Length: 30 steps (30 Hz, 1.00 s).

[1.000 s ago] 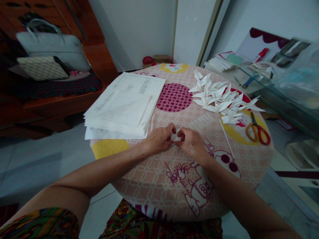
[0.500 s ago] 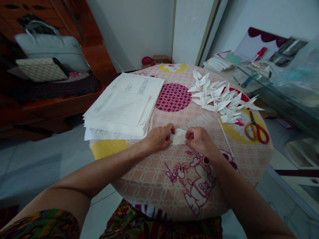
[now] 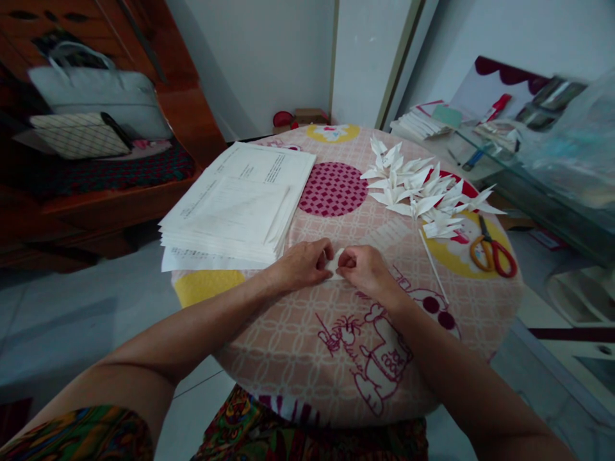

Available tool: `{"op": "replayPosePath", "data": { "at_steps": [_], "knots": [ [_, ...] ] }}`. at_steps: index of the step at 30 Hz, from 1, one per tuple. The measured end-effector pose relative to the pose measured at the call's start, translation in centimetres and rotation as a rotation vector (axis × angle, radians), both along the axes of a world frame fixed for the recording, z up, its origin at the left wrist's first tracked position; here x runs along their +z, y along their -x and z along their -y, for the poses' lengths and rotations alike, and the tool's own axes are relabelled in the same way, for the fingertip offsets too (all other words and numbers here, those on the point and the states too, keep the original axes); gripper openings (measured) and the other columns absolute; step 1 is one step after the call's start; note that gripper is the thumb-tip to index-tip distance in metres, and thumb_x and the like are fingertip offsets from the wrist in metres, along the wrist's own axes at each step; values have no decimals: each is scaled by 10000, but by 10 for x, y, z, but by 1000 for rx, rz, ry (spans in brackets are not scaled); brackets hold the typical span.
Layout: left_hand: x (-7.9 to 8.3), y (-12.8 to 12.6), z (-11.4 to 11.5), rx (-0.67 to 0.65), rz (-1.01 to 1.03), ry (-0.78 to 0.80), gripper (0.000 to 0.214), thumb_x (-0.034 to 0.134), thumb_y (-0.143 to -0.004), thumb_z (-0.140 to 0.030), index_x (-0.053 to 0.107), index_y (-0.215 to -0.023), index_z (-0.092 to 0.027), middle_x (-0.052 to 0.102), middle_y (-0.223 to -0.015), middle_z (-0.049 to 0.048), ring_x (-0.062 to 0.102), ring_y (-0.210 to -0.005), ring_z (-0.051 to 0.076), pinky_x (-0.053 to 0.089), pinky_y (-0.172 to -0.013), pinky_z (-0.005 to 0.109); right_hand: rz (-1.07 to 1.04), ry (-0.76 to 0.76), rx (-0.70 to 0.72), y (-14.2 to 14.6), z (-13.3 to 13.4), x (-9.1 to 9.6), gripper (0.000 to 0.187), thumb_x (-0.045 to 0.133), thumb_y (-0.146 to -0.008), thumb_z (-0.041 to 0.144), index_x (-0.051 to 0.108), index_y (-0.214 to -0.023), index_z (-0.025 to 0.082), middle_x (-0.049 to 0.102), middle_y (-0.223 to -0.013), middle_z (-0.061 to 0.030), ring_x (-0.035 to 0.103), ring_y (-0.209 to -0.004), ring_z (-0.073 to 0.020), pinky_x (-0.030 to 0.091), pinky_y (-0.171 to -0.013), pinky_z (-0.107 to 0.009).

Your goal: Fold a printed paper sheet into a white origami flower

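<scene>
A small white folded paper (image 3: 335, 263) lies on the round table with the pink patterned cloth (image 3: 298, 358), pinched between both my hands. My left hand (image 3: 302, 264) is closed on its left side, and my right hand (image 3: 366, 269) is closed on its right side. The two hands nearly touch, so most of the paper is hidden. A pile of finished white paper cranes (image 3: 423, 189) lies at the far right of the table.
A thick stack of printed sheets (image 3: 240, 205) sits at the table's left. Orange-handled scissors (image 3: 490, 250) and a thin white stick (image 3: 433, 267) lie at the right. A wooden bench with bags (image 3: 91, 102) stands to the left, a glass-topped stand (image 3: 538, 166) to the right.
My right hand has slid back left along the paper toward my left hand, covering most of the piece that showed half a second ago.
</scene>
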State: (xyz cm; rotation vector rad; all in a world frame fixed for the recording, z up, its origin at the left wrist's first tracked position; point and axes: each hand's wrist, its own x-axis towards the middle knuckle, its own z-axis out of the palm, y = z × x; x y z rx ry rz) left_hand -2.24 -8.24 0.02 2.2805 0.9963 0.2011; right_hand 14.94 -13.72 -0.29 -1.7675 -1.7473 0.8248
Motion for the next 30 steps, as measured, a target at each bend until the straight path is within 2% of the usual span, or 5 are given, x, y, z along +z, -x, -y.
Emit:
{"op": "replayPosePath", "data": {
  "at_steps": [7,20,25,28,30],
  "knots": [
    [1,1,-4,-17,0,18,263,660,-714,-180,555,-955,-182,613,-674,-43,547,-604,130,329,-602,258,11,5,3,-1,2,0,88,707,-706,100,644,-696,162,608,-600,27,528,-549,-99,370,-578,-238],
    [13,15,-15,-257,12,117,323,583,-694,-70,526,-988,-193,566,-687,-54,499,-609,110,324,-583,236,-33,29,-6,-1,3,0,114,679,-688,66,628,-671,167,583,-560,41,509,-519,-93,356,-548,-229],
    [17,24,-26,-350,35,271,338,694,-689,-191,532,-986,-192,590,-751,-37,530,-652,112,373,-600,220,-118,27,24,-17,1,-2,83,679,-679,96,638,-689,167,625,-596,31,551,-535,-104,389,-543,-225],
    [13,21,-30,-243,98,292,367,727,-721,-368,563,-984,-173,623,-797,-3,553,-666,120,404,-611,230,-116,23,-22,-31,0,-5,121,736,-661,160,630,-718,174,609,-587,42,554,-534,-118,397,-539,-235],
    [9,12,-31,-109,137,201,352,632,-811,-418,595,-1038,-152,637,-805,16,560,-664,128,409,-623,246,-30,1,-42,-36,-1,-6,183,774,-640,171,616,-731,174,591,-589,47,547,-544,-120,389,-551,-240]
  ]
}}
